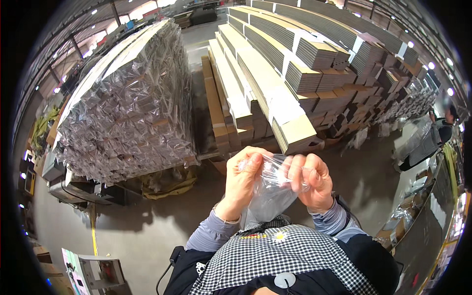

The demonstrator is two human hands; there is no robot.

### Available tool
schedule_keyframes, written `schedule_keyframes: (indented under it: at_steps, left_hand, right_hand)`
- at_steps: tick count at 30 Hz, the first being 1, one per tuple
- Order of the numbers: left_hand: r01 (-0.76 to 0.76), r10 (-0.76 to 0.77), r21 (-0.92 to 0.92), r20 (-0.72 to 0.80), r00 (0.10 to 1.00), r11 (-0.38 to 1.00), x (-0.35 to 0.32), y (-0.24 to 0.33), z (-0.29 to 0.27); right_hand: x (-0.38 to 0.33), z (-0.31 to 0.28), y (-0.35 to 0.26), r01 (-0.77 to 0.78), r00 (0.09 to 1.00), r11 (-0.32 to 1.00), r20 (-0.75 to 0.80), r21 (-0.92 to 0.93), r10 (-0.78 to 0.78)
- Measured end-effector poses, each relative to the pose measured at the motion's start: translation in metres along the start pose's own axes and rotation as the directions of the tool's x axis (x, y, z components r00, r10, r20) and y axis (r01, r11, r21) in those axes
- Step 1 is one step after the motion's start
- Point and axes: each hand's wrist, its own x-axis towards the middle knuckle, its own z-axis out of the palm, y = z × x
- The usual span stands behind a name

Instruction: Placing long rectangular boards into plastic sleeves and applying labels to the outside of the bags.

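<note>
Both hands are raised in front of my chest and grip the top of a clear plastic bag (pixel 268 199). My left hand (pixel 241 179) pinches one side of it between thumb and fingers. On the other side, the curled fingers of my right hand (pixel 312 182) clasp the gathered film. The bag hangs down between my wrists against a checked apron (pixel 280 250). Whether anything is inside it, I cannot tell. Just beyond my hands is the near end of a long stack of flat cardboard (pixel 295 135).
At the left stands a big stack of long bundles wrapped in clear film (pixel 128 113). Several stacks of folded cardboard (pixel 314 54), bound with white bands, fill the right. Another person (pixel 427 137) stands at the far right. A machine with a panel (pixel 96 270) is at the lower left.
</note>
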Motion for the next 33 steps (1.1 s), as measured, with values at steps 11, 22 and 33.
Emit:
schedule_keyframes:
  at_steps: [11,22,33]
  left_hand:
    - [-0.34,-0.162,0.781,0.483,0.861,0.524,0.036,0.001,-0.029]
    - [0.332,-0.38,0.347,0.076,0.922,0.877,0.069,-0.026,-0.012]
    - [-0.166,0.171,0.767,0.075,0.982,0.62,0.044,0.001,0.006]
  right_hand:
    - [0.008,-0.114,-0.038,0.167,0.956,0.354,0.239,-0.92,0.172]
    - [0.047,-0.137,-0.004,-0.163,0.968,0.675,-0.251,-0.72,-0.033]
    - [0.033,-0.109,0.011,-0.08,0.936,0.564,-0.256,-0.822,-0.241]
